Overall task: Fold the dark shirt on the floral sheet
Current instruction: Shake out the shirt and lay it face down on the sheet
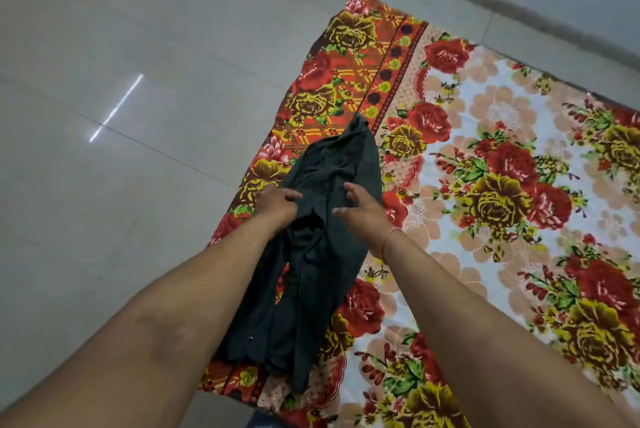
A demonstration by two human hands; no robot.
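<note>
Fingers (291, 194): left hand (277, 205) pinches dark shirt (322, 272), right hand (363, 212) spread; shirt long axis runs near-to-far.

grey tiled floor (121, 47), floral sheet (502, 150), dark shirt (329, 254)

One dark, crumpled cloth shirt (329, 254). One red, yellow and white floral cloth sheet (502, 185), spreading toward 3 o'clock. Two bare grips: left grip (277, 202) at the shirt's 9 o'clock, right grip (360, 211) at its 3 o'clock. One thin red thread band (388, 240). One grey tiled floor (121, 47).
</note>
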